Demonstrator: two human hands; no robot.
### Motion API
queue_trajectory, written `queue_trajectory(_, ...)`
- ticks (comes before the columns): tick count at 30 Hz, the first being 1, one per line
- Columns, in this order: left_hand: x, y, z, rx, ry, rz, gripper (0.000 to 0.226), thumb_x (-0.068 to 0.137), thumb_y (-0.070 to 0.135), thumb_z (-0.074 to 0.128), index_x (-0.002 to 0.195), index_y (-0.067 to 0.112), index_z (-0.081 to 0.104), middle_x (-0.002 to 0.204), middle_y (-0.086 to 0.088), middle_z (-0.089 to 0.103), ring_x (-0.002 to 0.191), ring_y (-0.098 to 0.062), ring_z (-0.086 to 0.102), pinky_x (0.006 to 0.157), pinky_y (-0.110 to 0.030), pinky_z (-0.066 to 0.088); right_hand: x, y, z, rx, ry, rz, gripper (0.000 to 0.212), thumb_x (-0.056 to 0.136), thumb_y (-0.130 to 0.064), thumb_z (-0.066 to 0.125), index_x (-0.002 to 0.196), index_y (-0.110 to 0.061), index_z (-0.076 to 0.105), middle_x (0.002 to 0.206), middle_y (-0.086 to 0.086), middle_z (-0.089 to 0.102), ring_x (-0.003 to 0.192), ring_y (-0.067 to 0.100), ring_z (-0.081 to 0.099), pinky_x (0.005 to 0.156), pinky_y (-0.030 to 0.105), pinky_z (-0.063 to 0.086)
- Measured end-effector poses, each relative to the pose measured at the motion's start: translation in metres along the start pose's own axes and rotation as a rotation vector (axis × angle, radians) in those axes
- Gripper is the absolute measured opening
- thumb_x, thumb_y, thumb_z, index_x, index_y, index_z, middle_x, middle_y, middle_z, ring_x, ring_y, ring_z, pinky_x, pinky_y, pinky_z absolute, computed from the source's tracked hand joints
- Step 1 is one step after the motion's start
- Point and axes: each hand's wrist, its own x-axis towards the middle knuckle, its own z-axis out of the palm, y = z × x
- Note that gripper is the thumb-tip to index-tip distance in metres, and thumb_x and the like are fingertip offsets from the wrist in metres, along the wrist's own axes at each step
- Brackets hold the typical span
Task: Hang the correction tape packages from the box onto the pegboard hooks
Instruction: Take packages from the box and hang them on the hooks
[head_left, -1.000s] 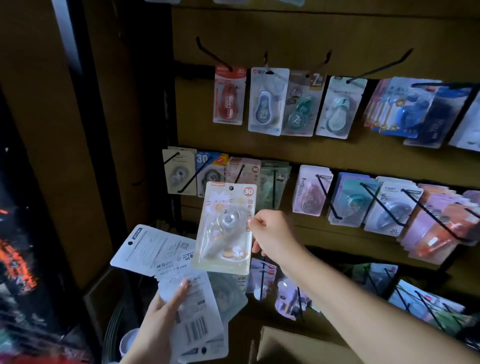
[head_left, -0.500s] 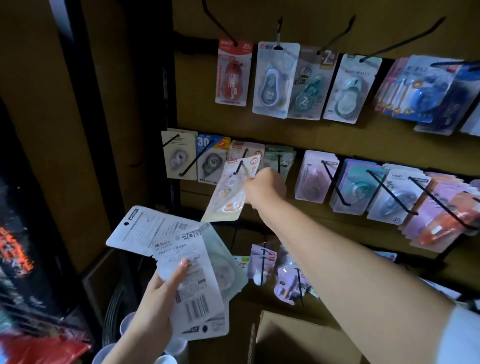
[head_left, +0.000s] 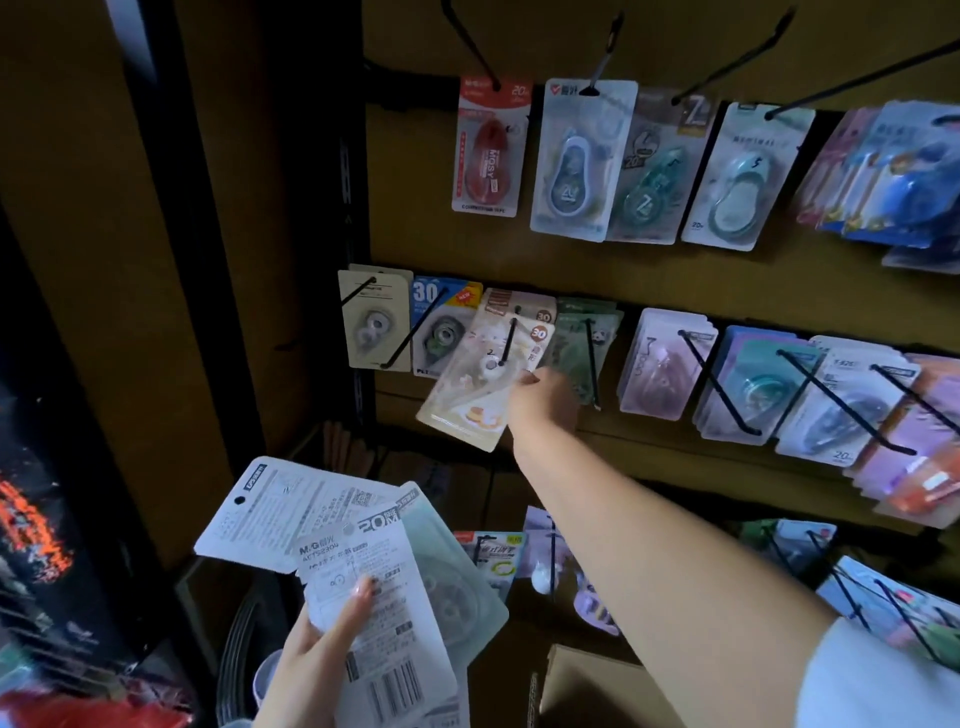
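Right hand (head_left: 545, 402) gripping package (head_left: 480, 384), on hook (head_left: 508, 340)

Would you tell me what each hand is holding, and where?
Right hand pinches the cream blister-pack correction tape at its right edge. Left hand grips fanned white packages near their bottom.

A cream correction tape package (head_left: 480, 384) marked 30 is threaded tilted on a middle-row pegboard hook (head_left: 508, 340). A fan of white packages (head_left: 332, 551) is held back-side up, low left.
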Motion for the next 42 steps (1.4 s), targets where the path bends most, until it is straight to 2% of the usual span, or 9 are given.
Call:
queue_trajectory(4, 0.012, 0.001, 0.002, -0.018, -0.017, 0.020, 0.033, 0.089, 0.007, 0.056, 0.123, 0.007, 0.055, 0.114, -0.018, 0.065, 0.108, -0.034, 0.058, 0.096, -0.043, 0.042, 0.027, -0.003, -0.004, -0.035, 0.065, -0.071, 0.023, 0.096, -0.013, 0.042, 0.103, -0.005, 0.062, 0.106, 0.013, 0.065, 0.089, 0.024, 0.058, 0.068, 0.025, 0.036)
queue_trajectory(13, 0.035, 0.002, 0.011, -0.047, -0.057, -0.042, 0.034, 0.078, 0.023, 0.061, 0.112, 0.017, 0.061, 0.098, -0.014, 0.073, 0.093, -0.037, 0.067, 0.083, -0.052, 0.051, 0.050, 0.016, 0.013, 0.125, -0.015, -0.007, 0.019, 0.090, -0.014, 0.056, 0.108, -0.010, 0.057, 0.107, 0.008, 0.063, 0.093, 0.024, 0.064, 0.083, 0.038, 0.055)
queue_trajectory(17, 0.031, -0.001, 0.015, 0.015, -0.084, -0.057, 0.039, 0.075, 0.028, 0.061, 0.113, 0.019, 0.060, 0.099, -0.012, 0.073, 0.092, -0.034, 0.067, 0.078, -0.050, 0.053, 0.016, 0.044, 0.005, 0.026, -0.364, 0.034, 0.014, 0.092, -0.017, 0.052, 0.105, -0.013, 0.058, 0.095, 0.004, 0.061, 0.074, 0.017, 0.061, 0.071, 0.031, 0.056)
queue_trajectory(20, 0.019, -0.005, 0.020, 0.059, -0.142, -0.081, 0.035, 0.075, 0.029, 0.062, 0.110, 0.022, 0.061, 0.097, -0.009, 0.074, 0.088, -0.030, 0.069, 0.074, -0.046, 0.054, -0.018, 0.058, -0.015, -0.180, -0.777, -0.069, 0.037, 0.095, -0.039, 0.046, 0.104, -0.007, 0.061, 0.106, 0.007, 0.066, 0.093, 0.018, 0.062, 0.081, 0.028, 0.047)
queue_trajectory(24, 0.003, -0.012, 0.029, 0.133, -0.298, -0.147, 0.034, 0.079, 0.022, 0.060, 0.112, 0.016, 0.062, 0.103, -0.015, 0.072, 0.093, -0.033, 0.069, 0.079, -0.046, 0.054, -0.026, 0.071, -0.044, -0.212, -0.853, -0.141, 0.037, 0.090, -0.047, 0.050, 0.101, -0.016, 0.064, 0.109, 0.003, 0.068, 0.105, 0.018, 0.061, 0.095, 0.034, 0.045)
queue_trajectory(28, -0.012, -0.022, 0.043, 0.196, -0.440, -0.197, 0.034, 0.076, 0.016, 0.060, 0.109, 0.012, 0.065, 0.104, -0.016, 0.072, 0.095, -0.032, 0.069, 0.086, -0.047, 0.052, -0.020, 0.080, -0.080, -0.165, -0.981, -0.139, 0.024, 0.088, -0.022, 0.062, 0.104, -0.005, 0.064, 0.101, 0.005, 0.068, 0.090, 0.015, 0.064, 0.082, 0.028, 0.049)
queue_trajectory(34, -0.018, -0.045, 0.056, 0.268, -0.484, -0.227, 0.031, 0.085, 0.011, 0.057, 0.116, 0.008, 0.060, 0.106, -0.017, 0.071, 0.096, -0.032, 0.068, 0.078, -0.039, 0.057, -0.019, 0.108, -0.129, -0.073, -0.601, -0.253, 0.023, 0.091, -0.018, 0.055, 0.074, -0.029, 0.064, 0.069, -0.013, 0.062, 0.062, 0.000, 0.055, 0.057, 0.019, 0.039)
queue_trajectory(38, -0.021, -0.066, 0.069, 0.259, -0.391, -0.172, 0.041, 0.088, 0.000, 0.055, 0.126, 0.015, 0.052, 0.105, -0.014, 0.072, 0.090, -0.027, 0.070, 0.064, -0.030, 0.057, -0.027, 0.121, -0.162, -0.343, -0.182, -0.679, 0.023, 0.088, -0.020, 0.050, 0.094, -0.028, 0.071, 0.081, -0.010, 0.066, 0.073, 0.013, 0.056, 0.062, 0.029, 0.043)
queue_trajectory(42, -0.029, -0.078, 0.100, 0.259, -0.339, 0.007, 0.074, 0.089, 0.002, 0.054, 0.133, 0.052, 0.025, 0.123, -0.002, 0.063, 0.102, -0.024, 0.067, 0.081, -0.039, 0.056, -0.055, 0.142, -0.181, -0.640, 0.059, -1.163, 0.035, 0.079, -0.013, 0.047, 0.104, -0.022, 0.070, 0.087, -0.003, 0.069, 0.074, 0.022, 0.059, 0.059, 0.032, 0.052)
